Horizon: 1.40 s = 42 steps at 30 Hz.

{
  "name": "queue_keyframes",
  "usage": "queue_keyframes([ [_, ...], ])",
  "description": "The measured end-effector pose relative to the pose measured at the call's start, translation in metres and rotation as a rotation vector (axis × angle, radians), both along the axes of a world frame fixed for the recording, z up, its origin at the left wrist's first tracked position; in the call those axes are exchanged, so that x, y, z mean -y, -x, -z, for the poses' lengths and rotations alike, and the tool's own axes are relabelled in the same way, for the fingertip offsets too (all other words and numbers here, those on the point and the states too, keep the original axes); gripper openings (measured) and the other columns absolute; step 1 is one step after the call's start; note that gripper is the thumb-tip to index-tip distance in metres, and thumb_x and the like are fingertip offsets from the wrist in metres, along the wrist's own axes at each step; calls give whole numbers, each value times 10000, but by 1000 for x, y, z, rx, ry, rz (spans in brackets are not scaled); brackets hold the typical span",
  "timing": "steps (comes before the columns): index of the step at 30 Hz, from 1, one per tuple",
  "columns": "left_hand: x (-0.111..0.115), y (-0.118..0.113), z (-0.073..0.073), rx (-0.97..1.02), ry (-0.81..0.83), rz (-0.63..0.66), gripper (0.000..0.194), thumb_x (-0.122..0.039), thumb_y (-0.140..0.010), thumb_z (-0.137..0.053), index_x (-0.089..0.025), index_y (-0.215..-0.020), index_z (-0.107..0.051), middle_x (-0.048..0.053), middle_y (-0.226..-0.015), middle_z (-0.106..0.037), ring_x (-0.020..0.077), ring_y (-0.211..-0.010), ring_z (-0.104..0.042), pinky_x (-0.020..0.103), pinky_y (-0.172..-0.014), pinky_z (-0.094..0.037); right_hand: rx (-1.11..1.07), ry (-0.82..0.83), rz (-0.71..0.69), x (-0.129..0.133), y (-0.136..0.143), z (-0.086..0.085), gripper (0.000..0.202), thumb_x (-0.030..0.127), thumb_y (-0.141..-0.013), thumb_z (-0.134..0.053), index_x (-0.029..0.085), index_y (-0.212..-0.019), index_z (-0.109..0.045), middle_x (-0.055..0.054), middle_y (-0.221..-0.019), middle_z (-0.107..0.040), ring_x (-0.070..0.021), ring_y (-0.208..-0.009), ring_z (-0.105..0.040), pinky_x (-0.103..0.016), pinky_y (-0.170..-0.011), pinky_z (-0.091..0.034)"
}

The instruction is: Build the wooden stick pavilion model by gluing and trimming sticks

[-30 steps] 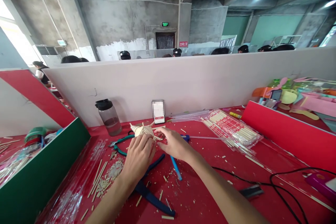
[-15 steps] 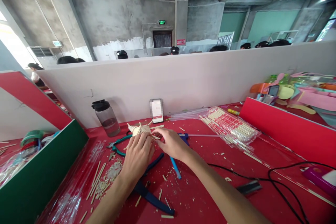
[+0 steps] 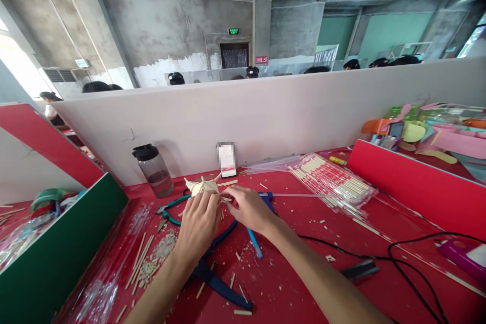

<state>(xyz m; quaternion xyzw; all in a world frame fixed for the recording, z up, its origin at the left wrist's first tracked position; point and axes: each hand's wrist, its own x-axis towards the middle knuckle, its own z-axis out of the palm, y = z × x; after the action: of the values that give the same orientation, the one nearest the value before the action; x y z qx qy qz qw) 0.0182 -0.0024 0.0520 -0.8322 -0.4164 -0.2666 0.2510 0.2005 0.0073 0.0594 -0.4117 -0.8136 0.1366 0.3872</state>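
Over the red table, my left hand (image 3: pixel 201 215) curls its fingers round the near side of a cream-coloured model of thin wooden sticks (image 3: pixel 203 186), with stick ends poking out at its top. My right hand (image 3: pixel 246 206) is closed in a pinch close beside it, at a thin wooden stick (image 3: pixel 227 198) by the model's right side. The fingertips of both hands are partly hidden. Green-handled pliers (image 3: pixel 172 211) lie left of my left hand. Under my wrists are dark-blue-handled cutters (image 3: pixel 226 287). A blue glue gun (image 3: pixel 254 243) lies partly behind my right hand.
A water bottle (image 3: pixel 154 170) and a propped phone (image 3: pixel 227 159) stand by the white partition (image 3: pixel 266 116). Bagged sticks (image 3: pixel 334 182) lie at right, above a black cable (image 3: pixel 341 250). Stick offcuts (image 3: pixel 152 266) and a green divider (image 3: pixel 64 243) are at left.
My hands stay at the same spot by the model. The fingers have shifted only slightly, and the stick at my right fingertips shows a little differently.
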Motion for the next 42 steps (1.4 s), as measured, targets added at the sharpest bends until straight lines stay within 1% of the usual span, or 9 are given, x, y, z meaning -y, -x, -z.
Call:
queue_keyframes([
  [3, 0, 1, 1, 4, 0, 5, 119, -235, -993, -494, -180, -1049, -583, 110, -1035, -678, 269, -942, -607, 371, -816, -423, 17, -31, -8, -1, -1, 4, 214, 141, -941, -550, 223, -1099, -669, -56, -1045, -727, -209, -971, -680, -294, -841, -497],
  [7, -1, 2, 3, 6, -12, 4, 106, -200, -984, -497, -183, -1044, -583, 102, -1030, -681, 266, -917, -604, 369, -817, -419, -3, -46, -15, -3, 0, 10, 238, 147, -952, -538, 226, -1141, -660, -62, -1086, -722, -205, -1008, -675, -297, -885, -497],
  [13, -2, 3, 3, 14, -1, 26, 112, -204, -992, -490, -181, -1074, -563, 107, -1081, -679, 263, -928, -598, 366, -826, -415, -43, -47, 4, -4, 1, 17, 217, 148, -951, -536, 211, -1118, -659, -69, -1056, -724, -197, -981, -681, -292, -875, -503],
  [19, -2, 3, 3, 29, 32, 22, 141, -171, -983, -469, -190, -1080, -568, 103, -1028, -674, 267, -940, -602, 367, -819, -423, -71, -50, -2, -3, 1, 17, 202, 175, -944, -549, 209, -1115, -652, -72, -1052, -722, -203, -974, -681, -294, -862, -509],
  [24, -3, 2, 6, 36, 29, 3, 128, -215, -986, -477, -194, -1057, -582, 108, -986, -671, 273, -940, -602, 370, -807, -428, -71, -66, 20, -4, 3, 22, 214, 139, -927, -541, 214, -1097, -650, -59, -1022, -717, -200, -939, -675, -295, -845, -501],
  [30, -3, 1, 7, 43, 14, -9, 116, -192, -981, -477, -201, -1042, -575, 106, -1010, -673, 277, -940, -595, 380, -818, -416, -88, -84, 33, -5, 5, 29, 211, 144, -930, -545, 221, -1097, -650, -56, -993, -714, -201, -907, -668, -298, -823, -497],
  [34, -2, -1, 7, 35, 5, -14, 125, -167, -968, -488, -195, -1057, -571, 110, -1047, -672, 280, -945, -588, 384, -814, -412, -118, -80, 23, -4, 6, 30, 229, 143, -922, -548, 227, -1108, -654, -58, -998, -716, -203, -922, -671, -301, -840, -503],
  [38, -2, -3, 7, 19, -1, -28, 121, -176, -969, -478, -194, -1040, -574, 119, -1032, -672, 286, -946, -585, 388, -808, -413, -127, -73, 19, -3, 6, 29, 257, 128, -904, -549, 231, -1114, -656, -57, -1003, -716, -205, -937, -671, -304, -854, -508],
  [42, -3, -1, 5, 27, 4, -13, 124, -181, -972, -465, -198, -1041, -567, 117, -1036, -672, 277, -941, -590, 383, -819, -420, -121, -71, 17, -3, 5, 28, 268, 124, -905, -545, 236, -1120, -658, -53, -1004, -716, -203, -935, -667, -307, -856, -506],
])
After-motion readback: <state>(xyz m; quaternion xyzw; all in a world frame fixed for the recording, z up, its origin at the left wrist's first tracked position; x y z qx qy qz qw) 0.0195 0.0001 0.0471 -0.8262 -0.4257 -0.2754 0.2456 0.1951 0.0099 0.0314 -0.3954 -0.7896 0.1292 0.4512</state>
